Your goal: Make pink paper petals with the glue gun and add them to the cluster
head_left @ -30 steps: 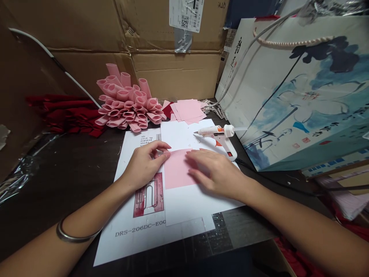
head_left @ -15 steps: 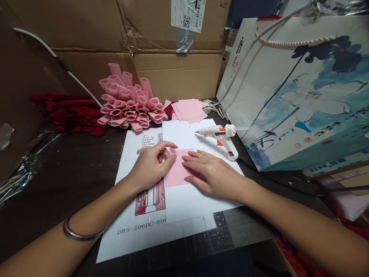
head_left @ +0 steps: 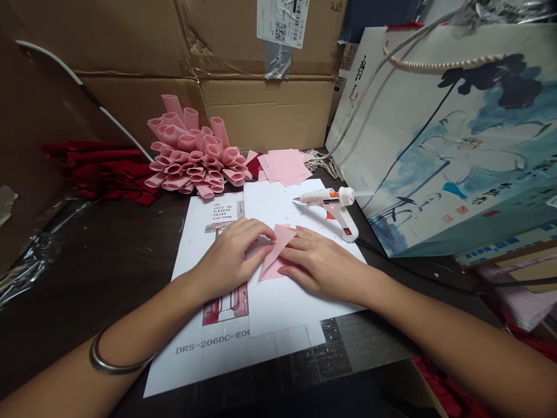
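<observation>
A pink square sheet (head_left: 275, 251) lies on white paper (head_left: 278, 307), its left side lifted and folded over toward the right. My left hand (head_left: 235, 255) pinches the raised edge between thumb and fingers. Resting flat on the sheet's right part is my right hand (head_left: 324, 261), its fingers stretched out and pointing left under the fold. A white hot glue gun (head_left: 333, 203) lies just beyond my right hand, nozzle to the left and a small light glowing on it.
Rolled pink tubes (head_left: 195, 154) are heaped at the back left, beside dark red folded pieces (head_left: 104, 174). Loose pink squares (head_left: 287, 165) and metal clips (head_left: 325, 165) lie behind the paper. A large printed paper bag (head_left: 456, 145) stands right, before a cardboard box (head_left: 265, 113).
The pink sheet lay flat half a second ago; its left edge is now lifted and folded rightward by my left hand. My right hand has stayed nearly still on the sheet.
</observation>
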Action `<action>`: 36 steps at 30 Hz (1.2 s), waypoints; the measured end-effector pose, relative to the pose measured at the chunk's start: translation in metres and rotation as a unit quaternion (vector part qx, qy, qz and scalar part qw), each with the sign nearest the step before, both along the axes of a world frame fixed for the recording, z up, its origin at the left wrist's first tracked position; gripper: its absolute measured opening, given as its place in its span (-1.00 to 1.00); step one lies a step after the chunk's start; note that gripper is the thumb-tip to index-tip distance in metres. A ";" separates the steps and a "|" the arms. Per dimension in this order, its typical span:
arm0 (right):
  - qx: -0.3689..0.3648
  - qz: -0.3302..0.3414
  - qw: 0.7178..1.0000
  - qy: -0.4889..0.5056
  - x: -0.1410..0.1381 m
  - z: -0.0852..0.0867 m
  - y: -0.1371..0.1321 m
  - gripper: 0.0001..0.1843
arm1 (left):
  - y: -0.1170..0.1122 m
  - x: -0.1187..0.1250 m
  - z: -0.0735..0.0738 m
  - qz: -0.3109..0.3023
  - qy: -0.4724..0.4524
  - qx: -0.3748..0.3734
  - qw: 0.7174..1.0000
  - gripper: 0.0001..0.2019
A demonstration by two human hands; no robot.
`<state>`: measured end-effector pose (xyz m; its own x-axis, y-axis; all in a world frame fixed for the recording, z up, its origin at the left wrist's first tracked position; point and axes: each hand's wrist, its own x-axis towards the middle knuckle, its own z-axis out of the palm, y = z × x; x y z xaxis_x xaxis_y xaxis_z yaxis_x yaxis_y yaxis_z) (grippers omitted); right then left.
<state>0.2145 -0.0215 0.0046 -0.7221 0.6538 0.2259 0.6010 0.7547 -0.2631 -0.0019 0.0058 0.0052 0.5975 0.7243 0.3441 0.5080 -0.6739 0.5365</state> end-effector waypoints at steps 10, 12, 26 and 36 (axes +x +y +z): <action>0.010 0.003 1.000 -0.020 0.002 0.003 -0.001 -0.73 | 0.002 -0.009 0.000 -0.023 0.149 0.131 0.980 -0.71; 0.010 0.000 1.000 -0.023 0.002 0.002 -0.002 -0.72 | -0.001 -0.009 0.000 -0.009 0.182 0.155 0.971 -0.71; 0.005 -0.045 0.999 -0.020 0.001 0.008 -0.002 -0.68 | -0.005 -0.003 0.000 -0.035 0.144 0.206 0.967 -0.77; 0.007 -0.068 0.997 -0.038 0.001 0.009 -0.003 -0.70 | -0.004 -0.004 0.000 -0.017 0.181 0.139 0.973 -0.70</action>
